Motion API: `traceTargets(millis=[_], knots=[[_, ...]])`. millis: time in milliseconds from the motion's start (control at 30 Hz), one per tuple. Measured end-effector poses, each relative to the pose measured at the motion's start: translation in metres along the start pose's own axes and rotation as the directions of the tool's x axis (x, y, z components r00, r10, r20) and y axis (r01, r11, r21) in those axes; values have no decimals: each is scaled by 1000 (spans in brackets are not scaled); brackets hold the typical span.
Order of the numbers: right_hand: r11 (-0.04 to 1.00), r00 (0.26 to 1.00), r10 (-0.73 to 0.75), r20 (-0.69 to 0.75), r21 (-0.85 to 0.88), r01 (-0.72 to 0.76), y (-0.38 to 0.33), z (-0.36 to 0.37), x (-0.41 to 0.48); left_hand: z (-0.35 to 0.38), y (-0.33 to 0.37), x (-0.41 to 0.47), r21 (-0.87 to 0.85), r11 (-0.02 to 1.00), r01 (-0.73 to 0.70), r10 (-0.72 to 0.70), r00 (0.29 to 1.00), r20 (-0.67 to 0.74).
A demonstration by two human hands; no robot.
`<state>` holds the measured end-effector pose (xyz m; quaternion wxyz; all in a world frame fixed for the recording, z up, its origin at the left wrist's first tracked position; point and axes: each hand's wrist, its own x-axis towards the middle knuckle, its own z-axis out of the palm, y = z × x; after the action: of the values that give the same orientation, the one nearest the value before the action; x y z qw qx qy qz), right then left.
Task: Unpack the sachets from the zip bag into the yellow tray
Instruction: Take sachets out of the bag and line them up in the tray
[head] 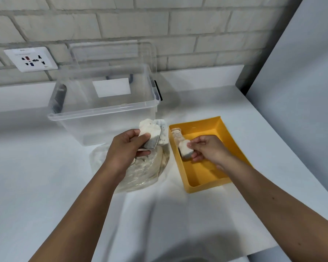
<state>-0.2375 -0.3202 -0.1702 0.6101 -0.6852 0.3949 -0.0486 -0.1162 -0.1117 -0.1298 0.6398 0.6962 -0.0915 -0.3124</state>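
over the yellow tray point(203, 187), left side, my right grip point(206, 148) pinches a sachet point(186, 150); left grip point(125, 148) clutches more sachets point(150, 133) above the zip bag point(146, 171).

The yellow tray point(206, 187) has bare floor across its near half, open from above. Its far left corner is taken up by stacked sachets point(176, 134) and the right hand point(206, 148) pinching one. Just left of the tray lies the zip bag point(146, 173), with the left hand point(125, 150) above it. Beyond these stands the clear box point(102, 118). To the right of the tray and on its near side, the tabletop point(178, 214) lies bare.
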Motion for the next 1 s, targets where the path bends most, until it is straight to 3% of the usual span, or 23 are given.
traceTargets(millis=[133, 567, 733, 833, 900, 1000], knots=[[995, 998, 57, 32, 85, -59, 8, 8, 9, 3, -5, 4, -7, 1000, -20, 20, 1000, -1], [995, 1000, 0, 12, 102, -1, 6, 12, 20, 18, -13, 11, -44, 998, -34, 34, 999, -6], [977, 975, -197, -107, 65, 204, -15, 8, 1, 17, -14, 11, -24, 999, -38, 38, 999, -7], [949, 964, -266, 18, 184, 258, -33, 13, -17, 20, -14, 10, -18, 999, -46, 46, 999, 6], [953, 954, -291, 72, 105, 283, -40, 17, -22, 24, -13, 9, -3, 998, -56, 56, 998, 21], [938, 938, -347, 16, 11, 347, -45, 15, -24, 25, -11, 9, 10, 998, -68, 68, 998, 9]])
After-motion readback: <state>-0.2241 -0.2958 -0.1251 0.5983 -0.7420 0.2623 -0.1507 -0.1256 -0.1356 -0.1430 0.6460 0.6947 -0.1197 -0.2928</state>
